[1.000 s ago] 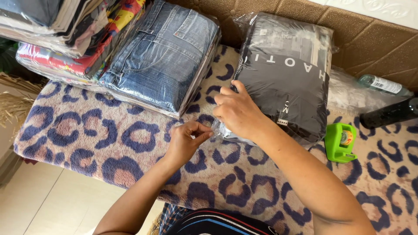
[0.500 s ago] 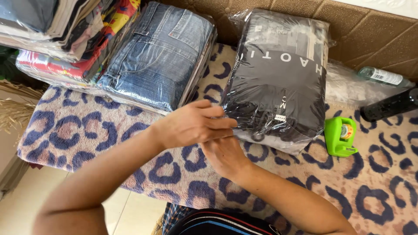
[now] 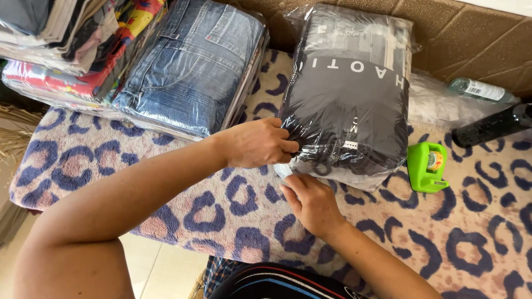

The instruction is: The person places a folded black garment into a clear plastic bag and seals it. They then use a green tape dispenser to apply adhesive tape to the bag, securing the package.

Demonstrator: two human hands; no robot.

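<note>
Clear plastic film already encloses the folded dark garment pack point(image 3: 349, 105) at 1 o'clock; its near edge is pinched by the left hand point(image 3: 257, 143) and pressed flat-palmed by the right hand point(image 3: 311, 202), sealing unfinished, with the green tape dispenser point(image 3: 425, 166) untouched at 3 o'clock.

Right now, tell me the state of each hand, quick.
Left hand: closed, pinching the clear plastic of the bagged dark garment.
Right hand: open, fingers pressing the bag's lower edge.
</note>
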